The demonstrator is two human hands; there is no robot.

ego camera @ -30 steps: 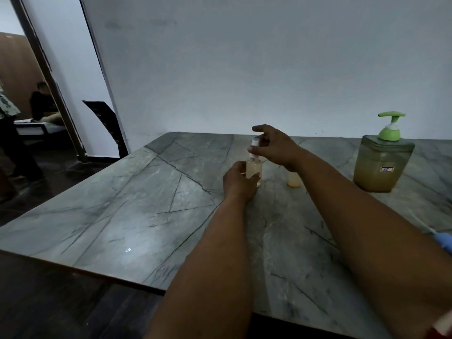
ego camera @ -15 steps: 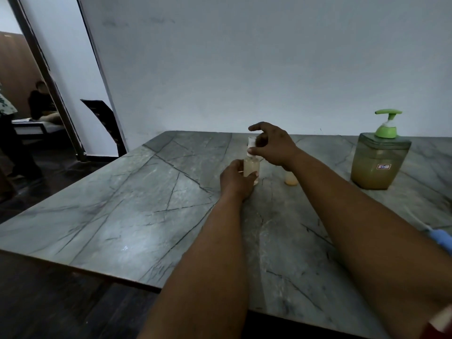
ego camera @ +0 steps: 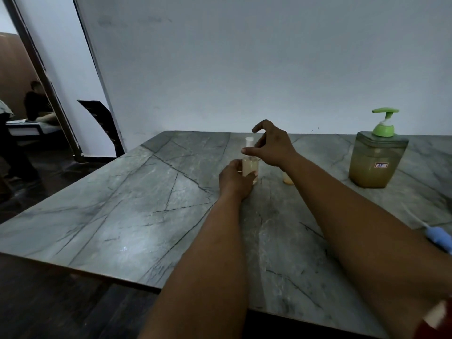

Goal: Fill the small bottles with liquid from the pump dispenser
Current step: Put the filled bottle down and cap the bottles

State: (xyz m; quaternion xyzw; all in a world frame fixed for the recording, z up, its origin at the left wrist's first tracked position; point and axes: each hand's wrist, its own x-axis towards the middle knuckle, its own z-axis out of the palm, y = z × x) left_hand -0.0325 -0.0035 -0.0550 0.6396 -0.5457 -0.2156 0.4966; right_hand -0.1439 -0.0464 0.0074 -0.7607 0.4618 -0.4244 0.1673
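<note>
Head view, left hand [ego camera: 236, 182]: wrapped round the lower body of the small bottle [ego camera: 250, 167], fingers curled on it, pinning it upright on the table [ego camera: 127, 211], probably so it cannot tip or spin.
Head view, right hand [ego camera: 271, 146]: just beside the white cap [ego camera: 249, 142], thumb and fingers spread in a loose arc, thumb tip at the bottle's neck; gripping nothing that can be made out.
Small bottle: between the two hands, pale liquid visible above the left fingers; seemingly filled and capped.
Second bottle [ego camera: 288, 178]: low, yellowish, mostly hidden behind the right wrist, near the first; cap state impossible to tell.
Pump dispenser [ego camera: 376, 157]: well off to the right of the right fingers, untouched, nozzle pointing left, about half full.
Blue object [ego camera: 440, 237]: at the right edge under the right forearm; identity unclear.
Likely step: finishing the cap, judged from the open grasp beside it.
</note>
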